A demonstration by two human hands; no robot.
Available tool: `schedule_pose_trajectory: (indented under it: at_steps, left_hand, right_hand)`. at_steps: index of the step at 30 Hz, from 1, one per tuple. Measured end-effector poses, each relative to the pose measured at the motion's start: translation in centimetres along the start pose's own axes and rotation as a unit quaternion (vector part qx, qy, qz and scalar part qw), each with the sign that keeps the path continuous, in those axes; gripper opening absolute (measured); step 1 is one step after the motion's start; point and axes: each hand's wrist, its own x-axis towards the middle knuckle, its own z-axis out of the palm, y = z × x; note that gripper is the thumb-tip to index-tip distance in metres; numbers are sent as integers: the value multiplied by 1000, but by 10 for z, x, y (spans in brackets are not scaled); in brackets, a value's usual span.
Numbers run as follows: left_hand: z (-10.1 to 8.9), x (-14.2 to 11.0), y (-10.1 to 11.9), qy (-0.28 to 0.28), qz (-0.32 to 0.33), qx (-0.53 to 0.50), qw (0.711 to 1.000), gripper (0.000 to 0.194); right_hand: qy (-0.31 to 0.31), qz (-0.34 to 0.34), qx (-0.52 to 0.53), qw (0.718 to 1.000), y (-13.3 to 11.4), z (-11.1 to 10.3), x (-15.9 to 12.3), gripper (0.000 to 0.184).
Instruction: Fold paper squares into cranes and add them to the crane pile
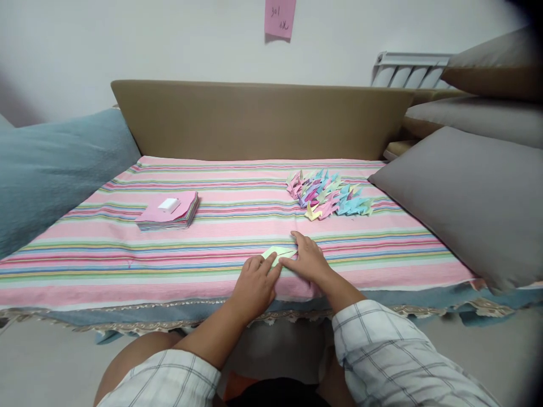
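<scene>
A folded piece of pale green paper [278, 252], narrow and pointed towards the right, lies flat on the striped cloth in front of me. My left hand [257, 282] rests over its left part, fingers stretched out and fingertips touching the paper. At the right tip is my right hand [311, 259], its thumb by the lower edge and its index finger spread away above. The paper's tip runs in under this hand, so the contact there is partly hidden. Beyond the right hand lies a cluster of folded paper cranes [326, 195] in pink, blue, purple, yellow and green.
A stack of coloured square paper [186, 217] sits at the left with a small white block [168, 205] on top. The striped cloth [237, 192] covers the seat. A blue cushion [63, 164] is on the left, grey cushions [466, 198] on the right, a brown backrest [263, 121] behind.
</scene>
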Motion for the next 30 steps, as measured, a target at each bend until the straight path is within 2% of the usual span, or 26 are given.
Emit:
schedule_pose_trajectory:
  at_steps: [3,11,25,28,30]
  left_hand:
    - [0,0,-1,0,4,0,1000,57]
    - [1,0,-1,10,6,9,1000,54]
    - [2,-1,-2,1,5,7,1000,54]
    - [2,0,-2,3,7,7,1000,53]
    - [3,0,-2,6,5,4,1000,53]
  right_hand:
    - [-6,20,-9,1000,-3,0,2,80]
    - [-16,12,33,999,7,-7,10,64]
    - [-22,23,99,995,22,-5,18,50]
    - [6,34,103,994,22,-8,18,45]
    - [47,1,96,994,19,-11,15,41]
